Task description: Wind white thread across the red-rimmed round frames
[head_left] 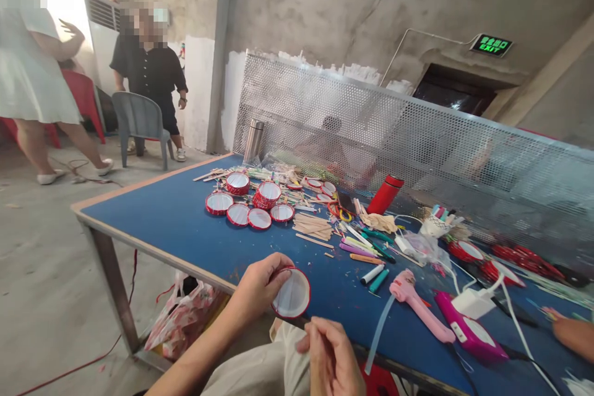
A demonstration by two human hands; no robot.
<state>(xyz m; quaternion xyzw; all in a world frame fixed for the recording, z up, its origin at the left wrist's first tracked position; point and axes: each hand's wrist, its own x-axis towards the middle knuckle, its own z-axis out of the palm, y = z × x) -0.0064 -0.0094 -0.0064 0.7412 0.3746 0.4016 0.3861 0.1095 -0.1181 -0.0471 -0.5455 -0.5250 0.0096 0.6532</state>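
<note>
My left hand (pixel 262 288) is closed on the edge of a round white disc with a red rim (pixel 293 294), held tilted over the table's front edge. Just below and to the right of it, my right hand (pixel 333 356) is apart from the disc, its fingers curled and pressed together; whatever may be between them is hidden. Similar red-rimmed discs (pixel 259 218) lie singly and in stacks farther back. A pile of flat wooden sticks (pixel 313 227) lies beside them. To the right is a pink glue gun (pixel 420 306) with a clear glue stick (pixel 379 334) protruding from it.
Markers (pixel 359 247), a red bottle (pixel 385 193), a steel flask (pixel 253 142) and a magenta device (pixel 471 328) with cables stand or lie on the blue table (pixel 153 204). A perforated metal screen (pixel 371 117) runs behind. Another person's hand (pixel 573 335) reaches in at right. Two people stand far left.
</note>
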